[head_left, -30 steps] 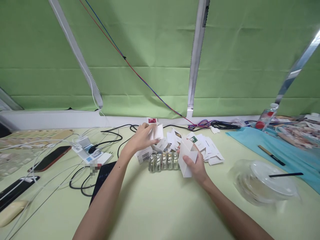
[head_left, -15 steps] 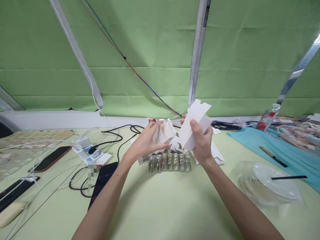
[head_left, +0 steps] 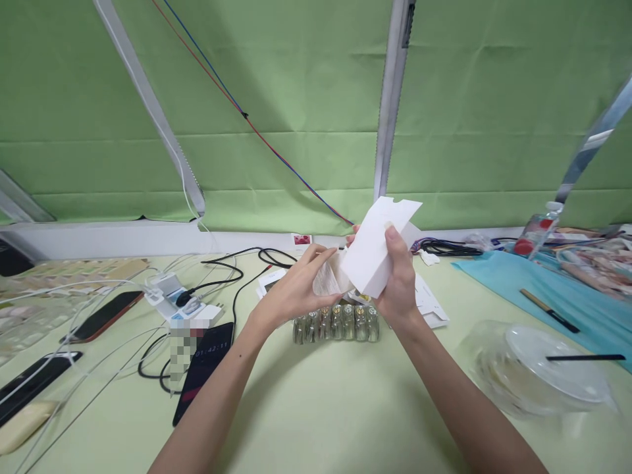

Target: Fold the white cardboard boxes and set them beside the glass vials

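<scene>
My right hand (head_left: 399, 280) grips a white cardboard box (head_left: 371, 253) with an open, notched flap pointing up, its thumb on the side facing me. My left hand (head_left: 292, 284) is curled round a smaller pale carton (head_left: 326, 276), thumb below and fingers above. The two cartons meet, and the white box partly covers the pale one; I cannot tell whether one is inside the other. Just below my hands, a row of small glass bottles (head_left: 336, 324) with gold and silver tops stands on the table. Flat white card (head_left: 430, 303) lies behind my right wrist.
To the left are a phone (head_left: 205, 368) showing a timer, a power strip (head_left: 190, 313) with tangled cables, and other phones (head_left: 103, 317). At right sit a bagged plastic tub (head_left: 548, 368), a blue cloth (head_left: 503, 276), a knife (head_left: 549, 309) and a plastic bottle (head_left: 538, 230).
My hands have come closer together, and the white box has moved left against the pale carton. More of the pale carton is now covered.
</scene>
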A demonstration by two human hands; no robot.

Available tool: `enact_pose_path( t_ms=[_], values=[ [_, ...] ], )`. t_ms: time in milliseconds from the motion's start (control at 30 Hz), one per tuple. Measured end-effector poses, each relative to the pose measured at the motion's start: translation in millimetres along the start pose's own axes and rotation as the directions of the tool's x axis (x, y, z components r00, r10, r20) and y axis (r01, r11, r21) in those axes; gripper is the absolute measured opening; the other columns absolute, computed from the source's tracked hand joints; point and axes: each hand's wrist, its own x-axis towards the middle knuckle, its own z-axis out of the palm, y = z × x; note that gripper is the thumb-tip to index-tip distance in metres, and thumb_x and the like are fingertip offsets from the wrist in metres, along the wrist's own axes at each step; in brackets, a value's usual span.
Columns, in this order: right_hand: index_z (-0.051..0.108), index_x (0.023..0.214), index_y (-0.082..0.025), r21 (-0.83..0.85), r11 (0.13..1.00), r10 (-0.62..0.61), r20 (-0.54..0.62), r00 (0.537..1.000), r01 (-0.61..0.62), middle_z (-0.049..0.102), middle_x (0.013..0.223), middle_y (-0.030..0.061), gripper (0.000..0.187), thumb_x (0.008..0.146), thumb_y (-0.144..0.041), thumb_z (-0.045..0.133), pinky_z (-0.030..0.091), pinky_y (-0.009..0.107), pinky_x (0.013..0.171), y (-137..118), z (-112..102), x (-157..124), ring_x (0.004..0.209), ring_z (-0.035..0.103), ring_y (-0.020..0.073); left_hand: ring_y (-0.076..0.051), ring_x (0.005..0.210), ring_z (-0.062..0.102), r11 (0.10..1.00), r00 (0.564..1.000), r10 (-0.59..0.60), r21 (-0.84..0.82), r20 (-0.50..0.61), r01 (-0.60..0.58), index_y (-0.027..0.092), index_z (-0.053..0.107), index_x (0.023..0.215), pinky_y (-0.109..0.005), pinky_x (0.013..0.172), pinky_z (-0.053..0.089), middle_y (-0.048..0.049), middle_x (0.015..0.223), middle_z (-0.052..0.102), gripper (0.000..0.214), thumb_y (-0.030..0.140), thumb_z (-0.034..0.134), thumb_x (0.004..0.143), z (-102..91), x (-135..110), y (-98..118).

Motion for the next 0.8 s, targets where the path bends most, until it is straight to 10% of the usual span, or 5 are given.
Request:
enact_pose_path(
  t_ms=[800],
  values=[
    [0.065,0.100,-0.022,-0.002,1.000,0.027,-0.107,0.994,-0.027,0.072,0.088,0.0024,0.047,0.077,-0.063,0.072,0.061,0.032,0.072,-5,-13,15,0.089,0.074,0.0223,-0.027,0.131,0.054,0.968,0.983,0.161,-0.180,-0.084,-0.174,0.028,0.047,0.149,-0.043,0.113,0.045,-0.0112,0.141,0.052,0.077,0.043,0.078,0.080,-6.7,-2,8]
  ],
)
